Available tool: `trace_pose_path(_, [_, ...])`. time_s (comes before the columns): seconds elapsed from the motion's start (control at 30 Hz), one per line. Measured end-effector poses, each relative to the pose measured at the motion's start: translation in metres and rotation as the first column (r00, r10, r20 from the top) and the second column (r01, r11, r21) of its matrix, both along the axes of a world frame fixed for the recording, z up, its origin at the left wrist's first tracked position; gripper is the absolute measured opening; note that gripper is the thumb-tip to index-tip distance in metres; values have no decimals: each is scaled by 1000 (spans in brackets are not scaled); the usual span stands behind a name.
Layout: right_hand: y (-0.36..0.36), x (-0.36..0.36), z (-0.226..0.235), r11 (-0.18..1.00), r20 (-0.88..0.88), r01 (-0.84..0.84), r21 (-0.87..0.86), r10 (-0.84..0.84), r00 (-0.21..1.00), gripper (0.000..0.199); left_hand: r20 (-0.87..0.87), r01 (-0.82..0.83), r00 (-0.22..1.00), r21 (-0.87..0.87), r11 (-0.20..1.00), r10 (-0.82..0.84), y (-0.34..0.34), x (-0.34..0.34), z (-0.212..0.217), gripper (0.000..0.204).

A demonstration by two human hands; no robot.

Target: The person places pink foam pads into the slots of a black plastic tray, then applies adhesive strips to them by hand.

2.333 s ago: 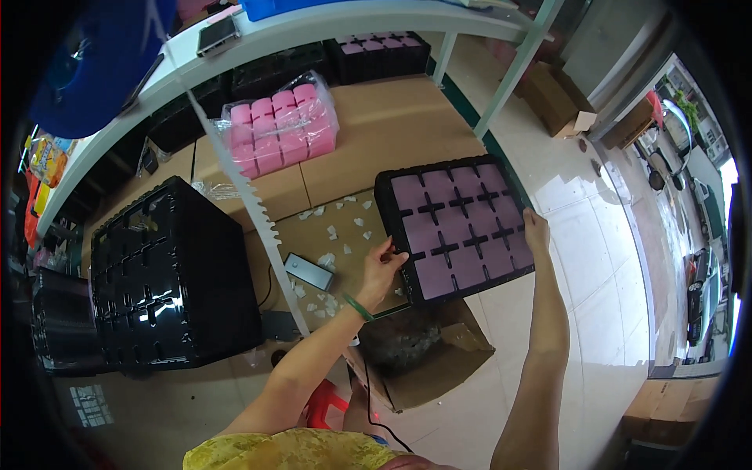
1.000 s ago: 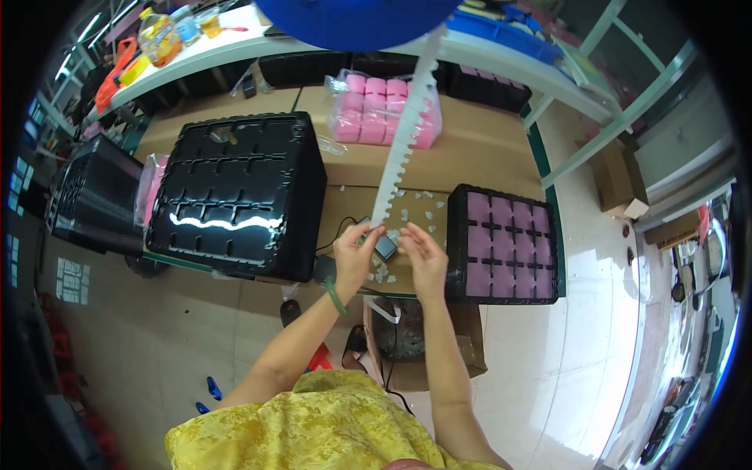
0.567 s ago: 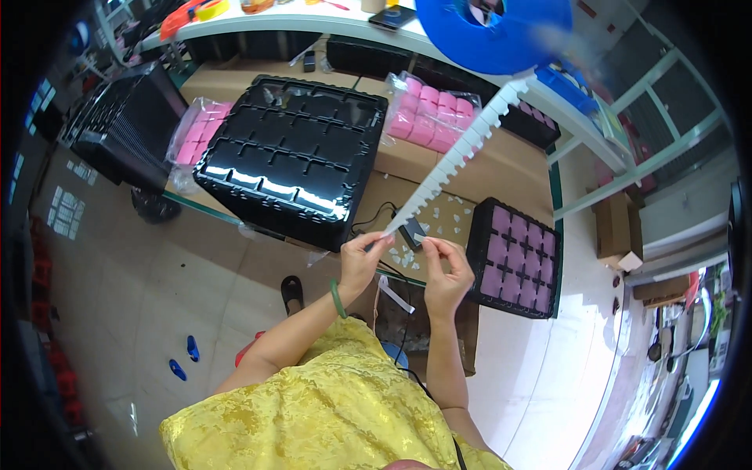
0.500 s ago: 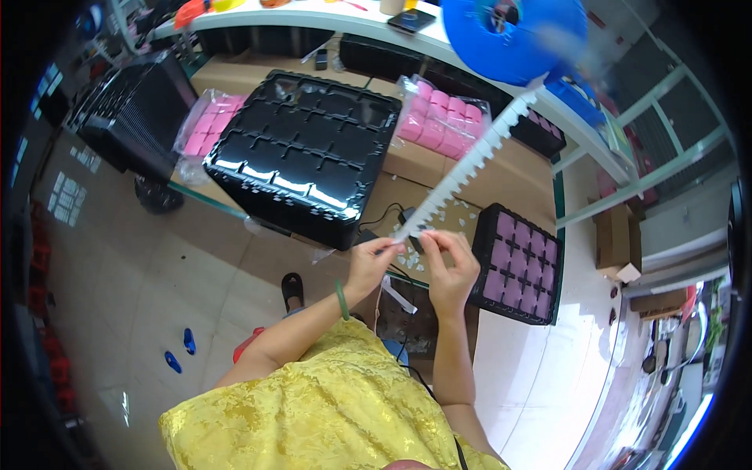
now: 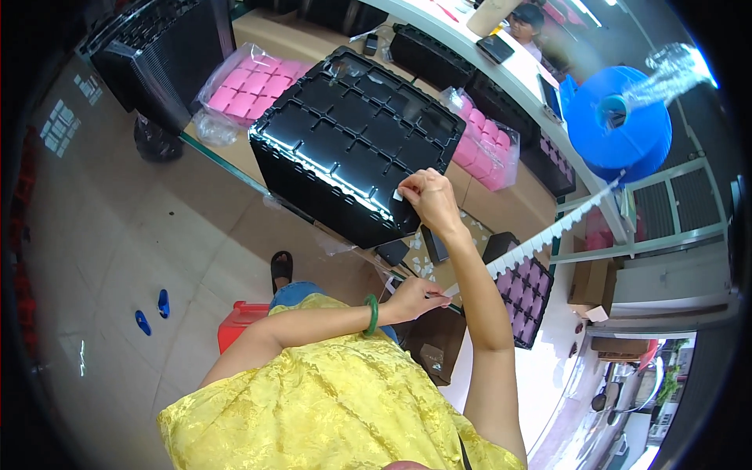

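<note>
My right hand point(image 5: 435, 202) is closed in a pinch on a small white piece point(image 5: 398, 195) at the near right corner of a stack of black compartmented trays point(image 5: 345, 141). Whether the piece touches the tray cannot be made out. Lower down, my left hand point(image 5: 417, 301), with a green bangle on its wrist, pinches the end of a white strip with a notched edge point(image 5: 540, 241). That strip passes behind my right forearm and runs up to a large blue reel point(image 5: 586, 133) at the right.
Bagged pink blocks point(image 5: 258, 88) lie left of the stack, and another pink bag point(image 5: 486, 145) lies right. A black tray with purple inserts point(image 5: 523, 301) stands beyond my right forearm. Small white scraps point(image 5: 417, 260) litter the cardboard. Another person point(image 5: 525, 25) is behind the white shelf point(image 5: 439, 19).
My right hand has left the strip and moved up and left to the black trays with a small white piece. My left hand still grips the strip, now lower. The whole view has turned.
</note>
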State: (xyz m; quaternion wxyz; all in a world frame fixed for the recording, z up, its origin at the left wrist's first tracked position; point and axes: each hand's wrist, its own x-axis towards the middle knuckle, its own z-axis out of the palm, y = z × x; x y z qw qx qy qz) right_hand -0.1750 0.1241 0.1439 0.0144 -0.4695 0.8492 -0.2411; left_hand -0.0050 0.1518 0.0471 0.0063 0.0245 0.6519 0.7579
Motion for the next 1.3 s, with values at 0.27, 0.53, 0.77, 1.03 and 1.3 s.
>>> trace_pose_path(0.27, [-9, 0, 7, 997, 4, 33, 73, -33, 999, 9, -64, 45, 997, -49, 998, -48, -11, -5, -5, 18])
trace_pose_path(0.53, [-6, 13, 3, 981, -346, -154, 116, 185, 920, 8, -100, 40, 994, -59, 997, -46, -7, 0, -8, 19])
trace_pose_path(0.77, [-8, -3, 3, 989, -185, -119, 87, 133, 974, 7, -123, 10, 992, -28, 1000, -13, 2, 3, -9, 20])
trace_pose_path(1.03, [2, 20, 2, 940, -435, -252, 232, 332, 837, 9, -158, -32, 987, -32, 999, 27, 13, 5, -14, 22])
trace_pose_path(1.3, [98, 114, 61, 953, 326, 203, -226, -122, 937, 9, -133, -100, 987, -75, 992, 89, 7, 3, -18, 21])
